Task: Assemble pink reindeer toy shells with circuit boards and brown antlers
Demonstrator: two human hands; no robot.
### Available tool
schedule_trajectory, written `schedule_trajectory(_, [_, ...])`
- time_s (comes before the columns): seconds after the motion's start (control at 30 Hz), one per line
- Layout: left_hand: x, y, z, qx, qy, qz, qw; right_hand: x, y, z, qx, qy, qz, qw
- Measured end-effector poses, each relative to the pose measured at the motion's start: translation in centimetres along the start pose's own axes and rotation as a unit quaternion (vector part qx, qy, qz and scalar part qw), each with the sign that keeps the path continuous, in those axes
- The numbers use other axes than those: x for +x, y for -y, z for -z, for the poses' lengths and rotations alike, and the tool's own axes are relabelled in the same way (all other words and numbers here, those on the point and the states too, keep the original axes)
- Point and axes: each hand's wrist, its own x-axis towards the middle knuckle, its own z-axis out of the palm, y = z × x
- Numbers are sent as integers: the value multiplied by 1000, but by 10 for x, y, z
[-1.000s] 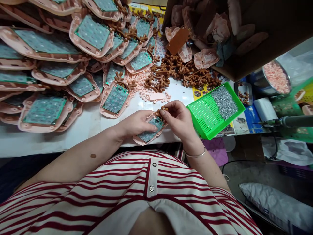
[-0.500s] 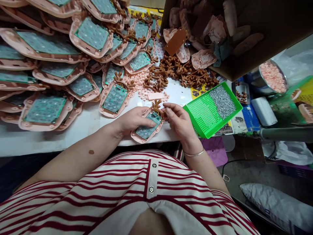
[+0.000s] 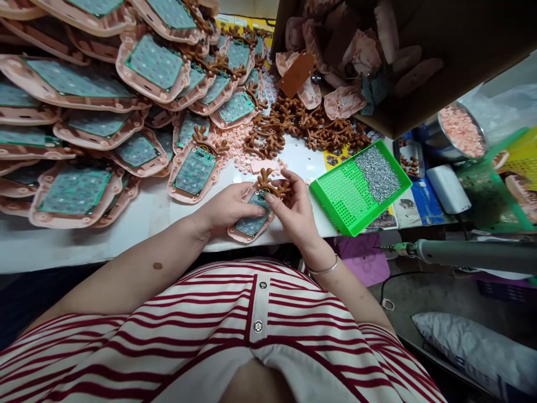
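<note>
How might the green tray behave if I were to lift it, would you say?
The green tray would probably feel lopsided, since small metal pieces are heaped towards its right-hand end. Those loose pieces would likely slide if it tilted. Its low, broad shape suggests it would not roll.

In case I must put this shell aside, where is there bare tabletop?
Bare tabletop shows between the stacked pink shells, the antlered shell beside them and the left forearm. A smaller patch lies between the brown antlers, the green tray and the right hand. Crowded: the upper left with shells, the upper middle with antlers and loose pink bits.
</note>
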Motion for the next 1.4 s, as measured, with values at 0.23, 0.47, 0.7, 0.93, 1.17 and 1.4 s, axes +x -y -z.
schedule_trajectory(0.23, [-1, 3, -3, 11, -9, -39, 999, 3, -3, -8, 41, 3, -31, 999])
schedule_trajectory(0.47, [0, 2, 0, -44, 1, -21, 999, -7, 5, 2, -215, -94, 161, 959])
schedule_trajectory(0.7, [1, 4, 0, -60, -17, -28, 998, -14, 3, 10, -368, -34, 250, 895])
schedule_trajectory(0.93, [-2, -2, -1, -74, 18, 4, 997, -6, 7, 18, -194, -92, 163, 963])
schedule_trajectory(1.17, [-1, -2, -1, -78, 27, 19, 996, 5, 1, 19, -9, -51, -11, 999])
schedule_trajectory(1.4, [-1, -2, -11, -125, 14, 34, 992, 12, 23, 32, 12, -97, 2, 995])
